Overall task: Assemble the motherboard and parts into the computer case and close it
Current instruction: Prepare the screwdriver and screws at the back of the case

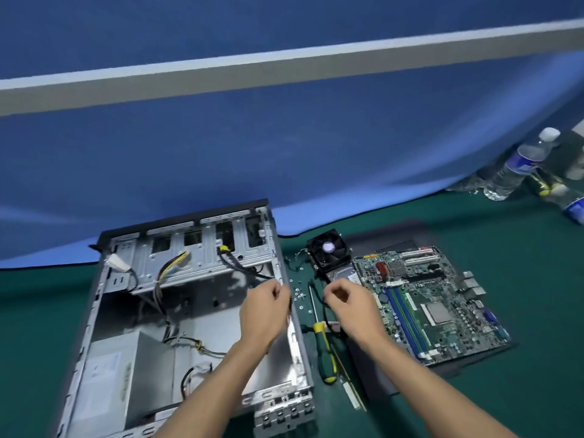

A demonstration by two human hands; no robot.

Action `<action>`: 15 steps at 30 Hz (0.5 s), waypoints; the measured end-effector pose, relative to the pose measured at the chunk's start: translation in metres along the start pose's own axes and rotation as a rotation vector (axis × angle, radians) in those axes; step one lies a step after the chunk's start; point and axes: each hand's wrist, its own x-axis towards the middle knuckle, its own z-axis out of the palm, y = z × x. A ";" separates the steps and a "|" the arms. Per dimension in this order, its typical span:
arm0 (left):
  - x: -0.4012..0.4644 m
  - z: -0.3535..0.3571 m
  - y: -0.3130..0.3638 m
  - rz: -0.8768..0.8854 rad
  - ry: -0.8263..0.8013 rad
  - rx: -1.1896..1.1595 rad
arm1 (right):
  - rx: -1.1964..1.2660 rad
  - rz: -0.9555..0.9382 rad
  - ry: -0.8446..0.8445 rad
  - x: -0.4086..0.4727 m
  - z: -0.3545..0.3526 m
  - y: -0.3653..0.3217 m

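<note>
Computer case (94, 327) lying open on its side on green table (474, 406), left of centre; power supply (126, 374) seated in near left corner, loose cables (196, 343) trailing across bare floor where board belongs. Motherboard (433, 305) flat on dark panel (373, 374) to right, well apart from case, not yet fitted. Cooler fan (327, 249) resting behind board's far left corner, on top of what looks like a drive. Screwdriver (324, 352) with yellow-green handle lying between case and board, untouched; loose screws (298, 295) scattered just beyond its tip.

Left hand (264, 311) at case's right wall, fingers curled at the rim; whether gripping metal or something small, hard to tell. Right hand (347, 303) just beside left edge of board, fingers curled, seemingly pinching thin black cable (323, 303), though blur hides contact.

Judged an early step: clearing wires, board still outside. Next move calls for sweeping cables aside, lifting board by edges, lowering level onto standoffs with ports toward rear opening, then reaching for screws.
</note>
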 end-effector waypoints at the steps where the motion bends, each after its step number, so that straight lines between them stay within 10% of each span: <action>1: 0.005 0.006 0.006 -0.025 0.026 0.006 | -0.027 -0.009 -0.030 0.007 -0.001 0.005; 15: 0.014 0.033 0.021 -0.147 0.248 0.260 | -0.384 -0.177 -0.273 0.103 0.058 0.023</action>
